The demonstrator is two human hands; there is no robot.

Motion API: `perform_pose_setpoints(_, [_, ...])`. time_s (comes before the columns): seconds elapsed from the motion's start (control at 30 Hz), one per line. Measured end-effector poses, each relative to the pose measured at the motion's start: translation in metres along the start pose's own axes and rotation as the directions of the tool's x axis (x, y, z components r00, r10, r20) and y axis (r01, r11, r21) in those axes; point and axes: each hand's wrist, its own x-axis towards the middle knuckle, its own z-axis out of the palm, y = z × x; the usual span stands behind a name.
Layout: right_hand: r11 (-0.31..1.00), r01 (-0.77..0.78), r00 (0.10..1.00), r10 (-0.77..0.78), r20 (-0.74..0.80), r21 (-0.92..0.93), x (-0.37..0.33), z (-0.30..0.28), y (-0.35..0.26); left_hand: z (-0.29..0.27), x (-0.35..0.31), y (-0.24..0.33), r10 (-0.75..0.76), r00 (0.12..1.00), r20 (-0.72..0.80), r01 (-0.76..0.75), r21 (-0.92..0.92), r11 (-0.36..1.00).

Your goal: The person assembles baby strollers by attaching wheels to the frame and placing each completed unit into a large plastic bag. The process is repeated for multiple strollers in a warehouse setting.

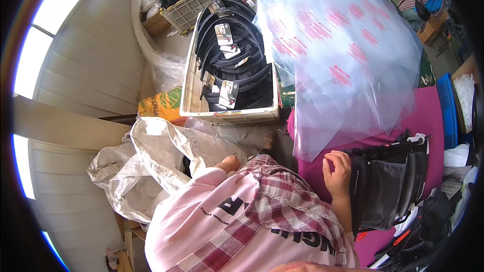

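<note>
My right hand (pixel 337 171) is over the edge of the magenta-covered table (pixel 320 158), its thumb apart from curved fingers and nothing seen in its grasp. Just right of it lies a stack of flat black mesh pieces (pixel 388 184) with dark trim. My left hand (pixel 229 163) shows only in part, beside a large white woven sack (pixel 166 146) whose mouth gapes; its fingers are hidden. Ahead stands a cream plastic crate (pixel 242 116) filled with black curved-edge items (pixel 237 45) bearing card tags.
Clear plastic bags with red print (pixel 343 35) cover the table's far part. An orange-and-green sack (pixel 161 105) lies left of the crate, with another crate (pixel 201 7) behind it. Blue bins (pixel 447 108) and dark pieces (pixel 428 231) crowd the right side.
</note>
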Motion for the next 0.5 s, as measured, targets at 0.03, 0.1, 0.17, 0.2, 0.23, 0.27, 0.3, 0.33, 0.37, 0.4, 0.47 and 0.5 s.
perform_pose_setpoints(0.03, [1.000,-0.025,0.997,0.024,0.077,0.012,0.009,0.004,0.005,0.003,0.009,0.007,-0.018,1.000,0.016,0.019,-0.030,0.999])
perform_pose_setpoints(0.1, [0.996,-0.086,0.985,0.088,0.146,-0.019,0.022,0.026,-0.013,-0.004,0.019,-0.004,0.002,0.995,0.100,0.002,-0.034,0.999])
perform_pose_setpoints(0.17, [0.998,-0.047,0.989,0.051,0.141,-0.032,0.069,0.051,-0.013,-0.035,0.061,0.009,0.058,0.998,0.033,-0.054,-0.105,0.993])
perform_pose_setpoints(0.2, [0.998,0.001,0.985,0.010,0.170,-0.067,0.100,0.064,-0.011,-0.024,0.111,-0.004,0.080,0.988,-0.133,-0.106,-0.194,0.975])
perform_pose_setpoints(0.23, [0.995,-0.032,0.988,0.046,0.150,-0.098,0.121,0.077,-0.010,-0.038,0.133,0.006,0.108,0.986,-0.124,-0.132,-0.199,0.971])
perform_pose_setpoints(0.27, [0.990,-0.061,0.988,0.078,0.132,-0.126,0.145,0.092,-0.012,-0.056,0.159,0.016,0.132,0.985,-0.114,-0.154,-0.208,0.966])
perform_pose_setpoints(0.3, [0.983,-0.086,0.985,0.108,0.137,-0.159,0.166,0.104,-0.014,-0.068,0.173,0.028,0.147,0.985,-0.091,-0.165,-0.237,0.957])
perform_pose_setpoints(0.33, [0.977,-0.106,0.970,0.143,0.197,-0.187,0.184,0.117,-0.005,-0.091,0.191,0.039,0.265,0.956,-0.129,-0.284,-0.165,0.944])
perform_pose_setpoints(0.37, [0.970,-0.100,0.962,0.151,0.227,-0.221,0.203,0.131,0.001,-0.115,0.207,0.048,0.381,0.911,-0.160,-0.398,-0.089,0.913])
perform_pose_setpoints(0.4, [0.964,-0.093,0.955,0.157,0.251,-0.250,0.223,0.147,0.005,-0.138,0.216,0.058,0.387,0.887,-0.250,-0.434,-0.170,0.885])
perform_pose_setpoints(0.47, [0.961,-0.090,0.936,0.172,0.308,-0.261,0.259,0.188,0.030,-0.177,0.247,0.067,0.288,0.899,-0.330,-0.410,-0.404,0.818])
perform_pose_setpoints(0.5, [0.953,-0.063,0.936,0.159,0.313,-0.295,0.274,0.212,0.045,-0.192,0.267,0.066,0.205,0.933,-0.295,-0.342,-0.553,0.760])
